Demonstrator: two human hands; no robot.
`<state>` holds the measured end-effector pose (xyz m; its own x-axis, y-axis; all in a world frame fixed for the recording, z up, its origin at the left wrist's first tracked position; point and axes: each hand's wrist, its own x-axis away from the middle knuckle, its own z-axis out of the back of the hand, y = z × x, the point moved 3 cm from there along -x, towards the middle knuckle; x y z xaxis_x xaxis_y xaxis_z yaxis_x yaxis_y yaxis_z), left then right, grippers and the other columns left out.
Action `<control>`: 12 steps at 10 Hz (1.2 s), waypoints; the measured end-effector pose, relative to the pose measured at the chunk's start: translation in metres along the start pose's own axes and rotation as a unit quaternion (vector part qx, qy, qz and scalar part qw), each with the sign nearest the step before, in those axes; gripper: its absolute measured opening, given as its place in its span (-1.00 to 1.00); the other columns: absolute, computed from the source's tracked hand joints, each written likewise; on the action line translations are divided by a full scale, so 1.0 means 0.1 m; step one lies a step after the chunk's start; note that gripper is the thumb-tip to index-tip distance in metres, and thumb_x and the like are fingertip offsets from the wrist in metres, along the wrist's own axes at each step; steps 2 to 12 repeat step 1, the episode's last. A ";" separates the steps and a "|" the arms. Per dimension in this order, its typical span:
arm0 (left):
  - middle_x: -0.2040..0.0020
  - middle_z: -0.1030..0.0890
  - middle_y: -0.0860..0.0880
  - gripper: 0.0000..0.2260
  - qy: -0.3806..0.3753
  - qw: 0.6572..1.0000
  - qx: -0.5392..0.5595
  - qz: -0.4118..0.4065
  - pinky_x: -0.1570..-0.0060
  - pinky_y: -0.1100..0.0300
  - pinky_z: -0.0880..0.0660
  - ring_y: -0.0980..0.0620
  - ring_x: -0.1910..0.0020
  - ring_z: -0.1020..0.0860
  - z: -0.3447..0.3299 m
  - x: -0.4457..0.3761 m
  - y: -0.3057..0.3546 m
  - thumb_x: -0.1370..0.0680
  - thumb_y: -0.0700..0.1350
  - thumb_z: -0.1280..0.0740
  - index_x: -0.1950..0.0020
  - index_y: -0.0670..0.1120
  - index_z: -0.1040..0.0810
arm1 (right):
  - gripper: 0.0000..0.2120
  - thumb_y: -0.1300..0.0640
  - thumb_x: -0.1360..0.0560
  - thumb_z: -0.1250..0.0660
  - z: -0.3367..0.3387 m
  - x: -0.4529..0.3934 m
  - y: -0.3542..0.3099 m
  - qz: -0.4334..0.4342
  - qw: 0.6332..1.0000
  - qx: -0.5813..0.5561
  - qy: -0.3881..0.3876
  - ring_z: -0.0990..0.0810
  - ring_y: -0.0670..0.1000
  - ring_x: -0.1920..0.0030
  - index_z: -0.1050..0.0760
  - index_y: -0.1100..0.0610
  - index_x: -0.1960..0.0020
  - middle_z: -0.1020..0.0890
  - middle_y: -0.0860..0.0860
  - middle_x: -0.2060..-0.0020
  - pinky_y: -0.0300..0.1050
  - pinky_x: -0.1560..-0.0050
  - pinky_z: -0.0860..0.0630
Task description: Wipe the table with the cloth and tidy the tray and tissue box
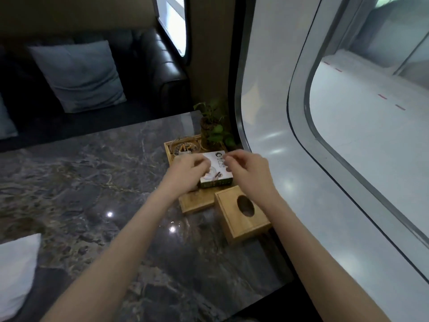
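Reaching out over the dark marble table (92, 182), both bare arms stretch toward a wooden tray (197, 203) at the window side. The left hand (188, 170) and right hand (246, 170) sit close together but apart, each curled over the top of a small printed paper box (217, 173) that stands in the tray between them. The fingers look pinched, though I cannot tell whether either hand really grips the box or only touches it.

Just nearer than the right hand, a wooden tissue box (242, 213) with an oval slot lies on the table, tilted at an angle, its far corner touching the tray's near end. Beyond the left hand, a glass ashtray (183, 147) with cigarette ends sits in the tray, and a small potted plant (213, 129) stands beyond the right hand. Well behind the left arm, at the table's near left edge, lies a white cloth (18, 273).
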<state>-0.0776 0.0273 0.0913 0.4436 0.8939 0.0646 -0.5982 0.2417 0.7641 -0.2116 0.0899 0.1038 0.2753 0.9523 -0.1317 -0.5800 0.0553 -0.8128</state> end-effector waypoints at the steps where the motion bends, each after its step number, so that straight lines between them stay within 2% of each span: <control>1: 0.23 -0.66 -0.05 -0.81 0.080 0.996 -0.023 -0.033 0.07 0.12 -0.51 0.02 0.16 -0.61 0.58 -0.12 0.26 -0.53 -0.09 -0.24 0.13 -0.08 -0.63 | -0.85 0.18 -0.53 -0.25 0.34 -0.19 -0.65 0.083 0.986 -0.135 0.045 -0.64 -0.03 0.17 -0.59 0.11 0.01 -0.68 0.04 0.19 -0.12 0.11 -0.60; 12: 0.23 -0.66 -0.05 -0.81 0.080 0.996 -0.023 -0.033 0.07 0.12 -0.51 0.02 0.16 -0.61 0.58 -0.12 0.26 -0.53 -0.09 -0.24 0.13 -0.08 -0.63 | -0.85 0.18 -0.53 -0.25 0.34 -0.19 -0.65 0.083 0.986 -0.135 0.045 -0.64 -0.03 0.17 -0.59 0.11 0.01 -0.68 0.04 0.19 -0.12 0.11 -0.60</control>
